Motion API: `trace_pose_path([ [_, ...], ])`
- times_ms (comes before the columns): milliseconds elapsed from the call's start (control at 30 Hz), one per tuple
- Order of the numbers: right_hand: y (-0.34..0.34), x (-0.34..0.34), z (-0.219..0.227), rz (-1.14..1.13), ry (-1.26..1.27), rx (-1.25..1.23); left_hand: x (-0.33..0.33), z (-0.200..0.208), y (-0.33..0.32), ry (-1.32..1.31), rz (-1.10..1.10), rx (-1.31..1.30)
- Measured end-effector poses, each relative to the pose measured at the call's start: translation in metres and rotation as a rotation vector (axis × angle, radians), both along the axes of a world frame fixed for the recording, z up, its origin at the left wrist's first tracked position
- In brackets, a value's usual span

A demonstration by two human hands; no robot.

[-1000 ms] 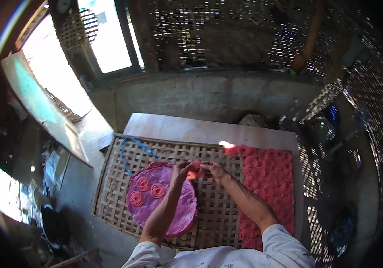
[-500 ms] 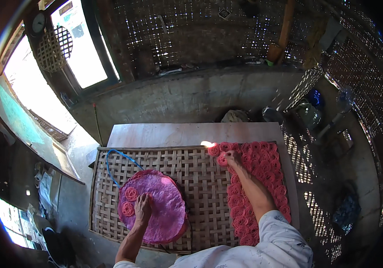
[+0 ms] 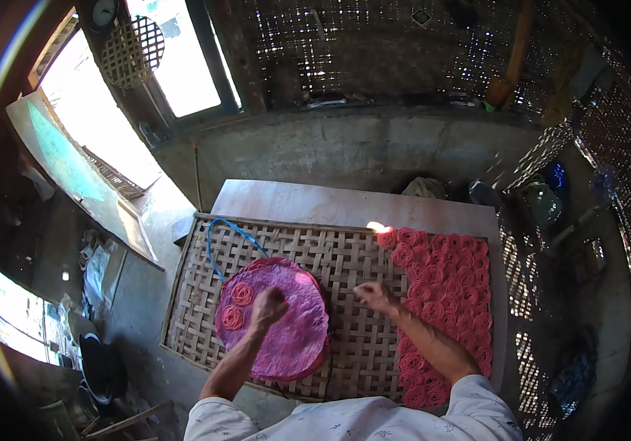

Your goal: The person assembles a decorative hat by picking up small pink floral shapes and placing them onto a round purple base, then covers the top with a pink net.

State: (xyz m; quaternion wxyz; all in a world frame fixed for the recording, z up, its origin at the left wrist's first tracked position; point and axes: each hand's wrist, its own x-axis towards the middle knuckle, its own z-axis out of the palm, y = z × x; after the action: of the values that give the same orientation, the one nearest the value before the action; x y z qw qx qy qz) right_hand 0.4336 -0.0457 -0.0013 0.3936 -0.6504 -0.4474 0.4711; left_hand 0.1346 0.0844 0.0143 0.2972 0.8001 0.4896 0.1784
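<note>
Above the round purple-pink sheet point(image 3: 297, 334), my left hand point(image 3: 269, 305) is closed in a loose fist; what it holds, if anything, is hidden. Two coiled pink rosettes, the upper rosette point(image 3: 242, 295) and the lower rosette point(image 3: 233, 317), lie on the sheet left of that hand. My right hand point(image 3: 376, 296) hovers over the bare weave of the bamboo rack point(image 3: 352, 253), fingers partly bent and a little apart, no rosette visible in them. To its right, rows of pink rosettes point(image 3: 447, 294) cover the rack's right end.
The rack rests on a pale board point(image 3: 345, 204). A blue cord point(image 3: 236, 226) loops beside the round sheet. Behind stands a low concrete wall point(image 3: 315, 151), with a bright doorway point(image 3: 176, 66) at left. A leaning panel point(image 3: 73, 169) stands far left.
My right hand has left the rosette at the far edge of the rows and come back left and nearer. My left hand has lifted slightly from the sheet. The whole view has shifted.
</note>
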Motion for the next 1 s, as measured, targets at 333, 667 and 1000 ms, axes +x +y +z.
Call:
trace_pose_path([
  [333,0.031,0.007,-0.034,-0.285,0.514,-0.043,0.063,0.001,-0.048,-0.061,-0.299,0.367],
  [667,0.065,0.131,-0.095,-0.613,0.085,0.254,-0.044,-0.046,0.035,0.441,0.232,0.425],
  [1000,0.035,0.072,-0.012,-0.339,-0.865,0.376,-0.070,-0.035,0.070,0.317,0.626,0.369],
])
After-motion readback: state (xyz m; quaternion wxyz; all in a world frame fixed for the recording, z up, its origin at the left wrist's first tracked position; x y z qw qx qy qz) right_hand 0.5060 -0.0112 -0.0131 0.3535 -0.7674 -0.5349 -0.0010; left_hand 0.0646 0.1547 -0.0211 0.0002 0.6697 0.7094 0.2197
